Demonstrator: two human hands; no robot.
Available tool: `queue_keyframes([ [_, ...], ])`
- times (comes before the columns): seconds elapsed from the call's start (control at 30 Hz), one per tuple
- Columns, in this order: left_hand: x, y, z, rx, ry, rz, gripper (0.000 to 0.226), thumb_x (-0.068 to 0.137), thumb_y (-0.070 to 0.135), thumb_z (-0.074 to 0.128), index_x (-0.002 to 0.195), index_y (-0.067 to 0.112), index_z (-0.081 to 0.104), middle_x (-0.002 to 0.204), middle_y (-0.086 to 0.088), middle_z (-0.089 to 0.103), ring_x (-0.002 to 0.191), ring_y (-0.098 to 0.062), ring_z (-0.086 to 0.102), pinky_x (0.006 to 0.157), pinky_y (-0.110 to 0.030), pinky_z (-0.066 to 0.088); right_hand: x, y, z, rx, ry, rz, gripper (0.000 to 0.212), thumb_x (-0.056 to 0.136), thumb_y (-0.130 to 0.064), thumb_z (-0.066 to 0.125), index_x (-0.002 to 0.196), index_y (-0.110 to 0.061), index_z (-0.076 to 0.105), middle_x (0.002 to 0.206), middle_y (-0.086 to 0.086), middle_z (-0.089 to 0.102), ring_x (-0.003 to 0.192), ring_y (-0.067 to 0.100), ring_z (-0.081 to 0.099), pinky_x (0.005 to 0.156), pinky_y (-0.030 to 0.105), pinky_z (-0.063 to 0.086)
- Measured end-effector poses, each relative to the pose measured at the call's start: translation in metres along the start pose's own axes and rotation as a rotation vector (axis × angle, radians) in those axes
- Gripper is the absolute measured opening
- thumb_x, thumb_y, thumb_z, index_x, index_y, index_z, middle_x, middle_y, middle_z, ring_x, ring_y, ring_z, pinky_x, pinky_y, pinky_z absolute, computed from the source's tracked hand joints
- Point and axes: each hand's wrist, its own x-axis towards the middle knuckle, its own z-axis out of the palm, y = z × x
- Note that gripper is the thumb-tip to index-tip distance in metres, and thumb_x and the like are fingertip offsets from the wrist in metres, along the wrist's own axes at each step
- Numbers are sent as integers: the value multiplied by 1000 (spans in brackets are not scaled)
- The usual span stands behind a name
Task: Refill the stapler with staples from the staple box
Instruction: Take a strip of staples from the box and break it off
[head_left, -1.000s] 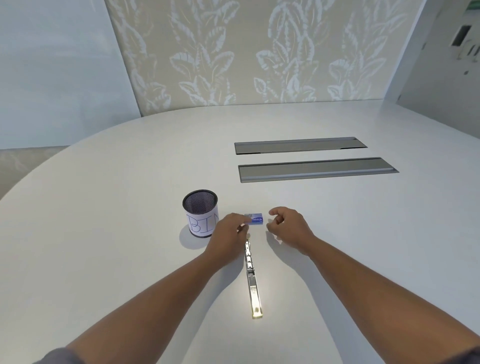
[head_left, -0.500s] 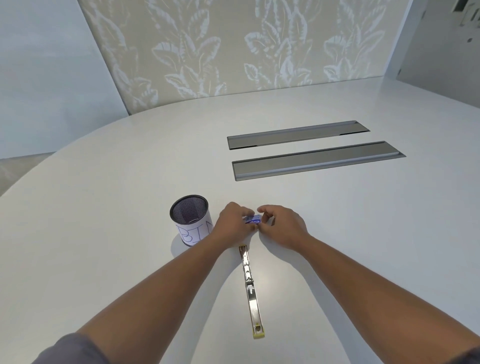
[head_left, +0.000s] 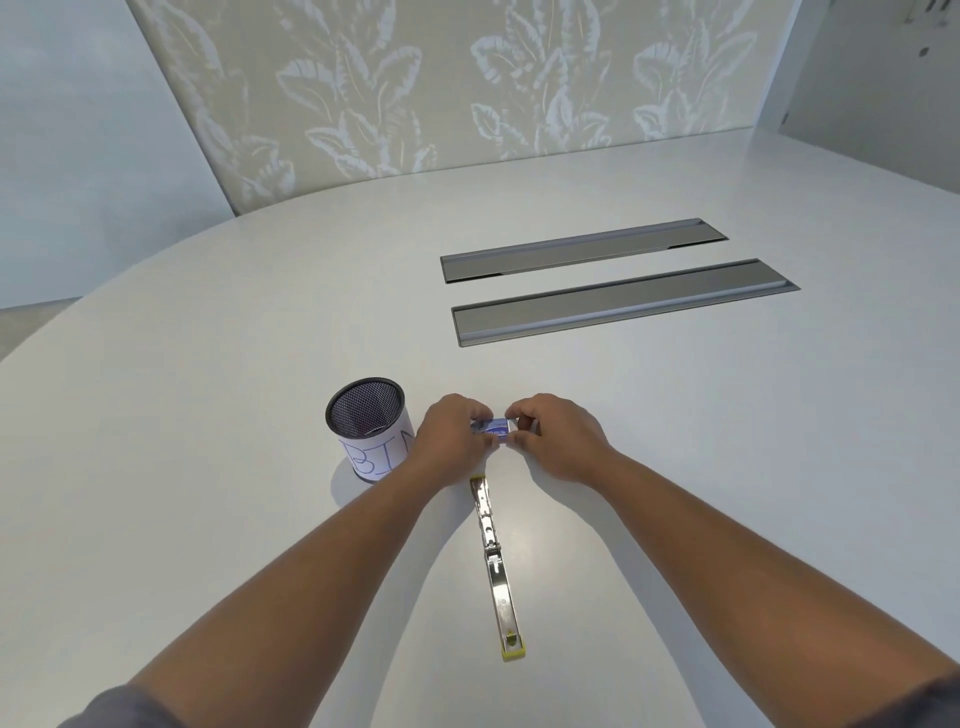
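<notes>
The staple box (head_left: 491, 427) is held between the two hands, just above the bench (head_left: 208, 389) and just beyond the far end of the stapler (head_left: 494, 551). The left hand (head_left: 451, 439) is curled round the box's left end, and the right hand (head_left: 558, 436) pinches its right end with thumb and curled fingers (head_left: 519, 413). Only a small blue strip of the box shows between them, so it cannot be told whether the box is already open.

The step in hand is judged to be the opening of the box. It would be done well if the sleeve were held steady by the left hand while the inner tray was drawn out sideways by the right, with the box kept level and low over the bench so that no staple strip is spilled or broken. A light pinch is advised, since the small cardboard box is likely to be crushed easily.

The stapler lies opened out flat on the bench, near the person, its metal magazine channel facing up and its yellow-tipped end nearest; it is touched by neither hand. A mesh cup labelled "BIN" (head_left: 370, 428) stands just left of the left hand, and a clear path past it should be kept when a strip is carried down to the channel.
</notes>
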Motion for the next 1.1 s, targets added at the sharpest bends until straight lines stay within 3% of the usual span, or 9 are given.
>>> queue_keyframes([
  [0.1,-1,-2,1,35,5,12,13,84,23,76,97,19,78,89,0,63,87,-23,60,73,-31,48,1,-2,-5,-1,-35,-2,17,90,-31,71,107,-27,70,90,-10,62,82,15,59,69,33,48],
  [0.2,-3,-1,1,35,10,14,11,83,22,76,94,20,77,85,2,58,87,-24,59,76,-35,50,1,-1,-8,36,-60,-3,19,91,-24,71,109,-24,70,90,-9,62,80,13,56,70,31,46],
  [0.3,-4,-1,0,-1,14,6,14,83,20,77,97,19,78,85,3,59,88,-24,60,76,-33,49,0,1,-11,154,-64,28,23,93,-18,68,114,-24,71,89,-9,64,79,11,56,75,31,48],
  [0.47,-1,-5,2,-47,18,-40,27,83,21,79,110,18,77,99,3,63,92,-19,59,78,-26,43,-4,3,-13,266,-52,69,22,92,-13,61,100,-27,76,79,-8,65,65,7,52,63,24,43],
  [0.6,-1,-6,2,-66,10,-52,24,81,21,79,105,21,78,96,2,66,91,-21,63,78,-29,50,-3,-1,-11,283,-13,116,17,92,-18,61,93,-26,76,80,2,71,62,9,52,59,26,43],
  [0.77,-1,-5,1,-63,12,-40,25,81,20,80,105,18,78,94,3,65,93,-22,65,84,-35,55,4,-9,-19,232,-59,95,11,90,-15,64,88,-22,73,78,1,68,60,11,52,59,29,45],
  [0.93,1,-7,2,-76,8,-55,24,80,21,80,104,21,78,91,4,65,89,-21,63,78,-28,50,13,-16,-31,125,-206,74,8,92,-17,66,95,-19,72,82,-3,65,67,15,57,53,26,50],
  [1.1,2,-8,3,-86,8,-68,28,80,20,80,108,19,77,95,4,65,92,-20,63,82,-30,51,19,-22,-32,-9,-208,13,8,90,-15,69,98,-14,71,101,4,68,87,20,59,65,26,44],
])
